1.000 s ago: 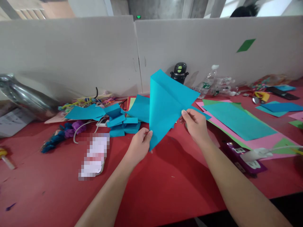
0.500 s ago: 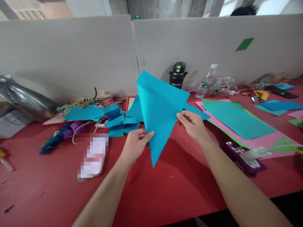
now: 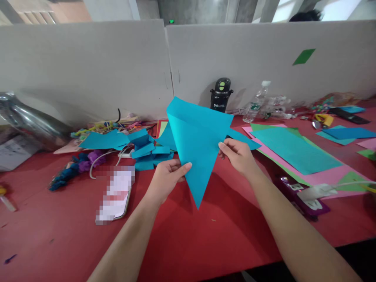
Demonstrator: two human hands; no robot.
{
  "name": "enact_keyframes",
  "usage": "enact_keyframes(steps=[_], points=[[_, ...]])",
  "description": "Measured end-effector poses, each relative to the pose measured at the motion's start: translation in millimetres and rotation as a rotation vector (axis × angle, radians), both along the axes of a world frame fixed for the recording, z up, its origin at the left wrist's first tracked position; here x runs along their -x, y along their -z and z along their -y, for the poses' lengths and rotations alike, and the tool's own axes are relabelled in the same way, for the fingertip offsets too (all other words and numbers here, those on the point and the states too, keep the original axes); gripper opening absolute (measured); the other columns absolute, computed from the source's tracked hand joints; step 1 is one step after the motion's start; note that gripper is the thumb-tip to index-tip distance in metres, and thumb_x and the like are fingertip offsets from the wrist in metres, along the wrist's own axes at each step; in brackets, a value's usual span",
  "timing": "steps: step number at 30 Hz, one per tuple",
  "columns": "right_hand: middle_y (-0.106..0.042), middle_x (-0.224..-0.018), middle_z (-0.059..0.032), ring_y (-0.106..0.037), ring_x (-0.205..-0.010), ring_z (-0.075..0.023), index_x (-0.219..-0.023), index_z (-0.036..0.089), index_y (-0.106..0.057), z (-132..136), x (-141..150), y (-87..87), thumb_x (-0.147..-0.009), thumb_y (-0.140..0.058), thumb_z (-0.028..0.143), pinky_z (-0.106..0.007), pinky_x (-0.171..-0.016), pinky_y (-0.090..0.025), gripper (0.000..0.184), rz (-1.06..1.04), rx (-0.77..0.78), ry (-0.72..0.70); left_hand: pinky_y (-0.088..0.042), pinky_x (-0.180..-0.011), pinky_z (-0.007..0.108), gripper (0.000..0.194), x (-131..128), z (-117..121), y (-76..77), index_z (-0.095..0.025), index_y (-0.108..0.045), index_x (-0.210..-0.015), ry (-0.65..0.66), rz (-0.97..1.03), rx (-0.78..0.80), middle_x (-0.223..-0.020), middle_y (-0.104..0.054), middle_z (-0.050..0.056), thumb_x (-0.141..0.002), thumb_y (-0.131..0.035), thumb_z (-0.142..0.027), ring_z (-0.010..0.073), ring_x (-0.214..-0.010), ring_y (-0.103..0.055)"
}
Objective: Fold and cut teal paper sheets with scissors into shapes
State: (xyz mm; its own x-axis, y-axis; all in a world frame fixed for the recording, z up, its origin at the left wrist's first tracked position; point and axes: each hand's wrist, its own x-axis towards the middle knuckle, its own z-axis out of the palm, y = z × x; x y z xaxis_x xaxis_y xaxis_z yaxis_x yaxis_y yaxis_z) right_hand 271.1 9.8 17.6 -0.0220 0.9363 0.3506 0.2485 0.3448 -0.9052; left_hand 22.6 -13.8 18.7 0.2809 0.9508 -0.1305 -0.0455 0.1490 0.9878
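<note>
Likely light, springy and easily creased: blue paper [image 3: 199,147], rolled into a cone and held point down above the middle of the red worktop [image 3: 223,250]. Best taken lightly by the sides, without flattening the curve. Pinched in a narrow grip at left by the left hand [image 3: 168,176], at right by the right hand [image 3: 239,154].

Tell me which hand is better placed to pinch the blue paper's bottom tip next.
Probably the left hand: it grips the blue paper lower, nearer the tip, while the right hand pinches the opposite edge higher up.
</note>
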Motion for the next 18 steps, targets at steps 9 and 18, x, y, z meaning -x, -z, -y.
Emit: enact_keyframes(steps=[9, 18], points=[[-0.064, -0.066, -0.0016, -0.061, -0.062, -0.0142, -0.068, 0.02, -0.062, -0.3, -1.9, 0.7, -0.095, -0.061, 0.043, -0.028, -0.063, -0.05, 0.035, 0.016, -0.012, -0.023, -0.063, -0.073, 0.032, 0.027, 0.0, -1.0, 0.7, -0.016, -0.075, -0.085, -0.087, 0.005, -0.016, -0.084, -0.078, 0.007, -0.078, -0.08, -0.042, 0.0223, -0.081, -0.074], [-0.064, -0.067, -0.0016, -0.06, -0.062, -0.0138, -0.069, 0.019, -0.062, -1.3, -3.3, 1.5, -0.095, -0.061, 0.043, -0.028, -0.062, -0.049, 0.036, 0.047, -0.015, -0.049, -0.063, -0.073, 0.036, 0.03, -0.6, -2.0, 1.5, -0.015, -0.073, -0.077, -0.162, 0.047, -0.05, -0.078, -0.077, 0.008, -0.076, -0.081, -0.044, 0.0225, -0.073, -0.073]])
